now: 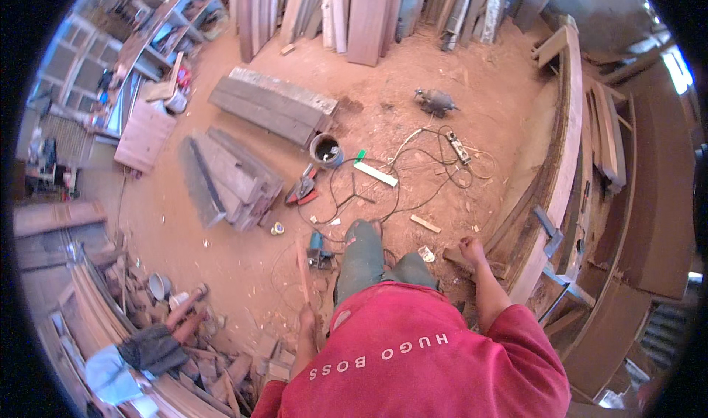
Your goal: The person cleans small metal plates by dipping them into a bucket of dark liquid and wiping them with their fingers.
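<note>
My left hand (307,318) is low in the head view, left of my red shirt, closed around the lower end of a long reddish wood strip (302,270). The strip points away from me. Just right of its far half lies a blue-green power tool (318,251) on the floor. My right hand (472,247) is out to the right of my knees, with its fingers curled. Beside and under it is a brown wooden piece (458,260); what the fingers hold, if anything, I cannot make out.
Ahead lie stacked planks (273,106), more boards (240,178), a bucket (325,150), a red tool (302,189), looped cables and a power strip (458,148). A long wooden beam (558,189) with clamps (548,231) runs along the right. Another person (151,351) is at lower left near wood scraps.
</note>
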Available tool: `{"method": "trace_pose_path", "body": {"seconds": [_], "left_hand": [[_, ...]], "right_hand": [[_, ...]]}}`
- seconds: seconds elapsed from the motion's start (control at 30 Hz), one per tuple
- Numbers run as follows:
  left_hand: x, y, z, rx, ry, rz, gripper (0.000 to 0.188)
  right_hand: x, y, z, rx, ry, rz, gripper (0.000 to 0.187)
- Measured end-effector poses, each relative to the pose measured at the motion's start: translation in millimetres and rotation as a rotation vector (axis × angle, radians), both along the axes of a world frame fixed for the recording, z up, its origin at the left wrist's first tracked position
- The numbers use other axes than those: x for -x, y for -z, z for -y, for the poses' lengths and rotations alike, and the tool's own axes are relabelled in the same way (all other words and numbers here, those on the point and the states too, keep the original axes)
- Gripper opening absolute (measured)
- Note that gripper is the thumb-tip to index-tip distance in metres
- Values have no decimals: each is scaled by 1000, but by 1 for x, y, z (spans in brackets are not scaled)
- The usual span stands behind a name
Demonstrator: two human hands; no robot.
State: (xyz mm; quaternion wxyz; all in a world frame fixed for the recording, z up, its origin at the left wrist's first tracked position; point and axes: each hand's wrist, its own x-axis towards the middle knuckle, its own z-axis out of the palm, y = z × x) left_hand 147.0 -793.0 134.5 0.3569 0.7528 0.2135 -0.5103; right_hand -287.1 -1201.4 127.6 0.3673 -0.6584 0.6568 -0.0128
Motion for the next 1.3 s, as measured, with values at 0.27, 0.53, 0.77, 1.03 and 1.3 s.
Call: {"method": "trace_pose_path", "body": {"seconds": [0.27,0.53,0.77,1.03,1.3], "left_hand": [[-43,-22,282,394,-10,-337,55],[-157,-129,590,567,503,-318,55],[-197,-183,815,845,555,-285,55],[-225,-191,1057,890,640,-187,49],[-242,-196,1248,1016,966,363,29]], "right_hand": [[31,29,65,-35,145,10,28],[-18,76,136,-160,393,222,23],[-83,131,266,-308,359,207,22],[-163,73,524,-145,609,300,25],[-236,33,613,-62,963,434,28]]}}
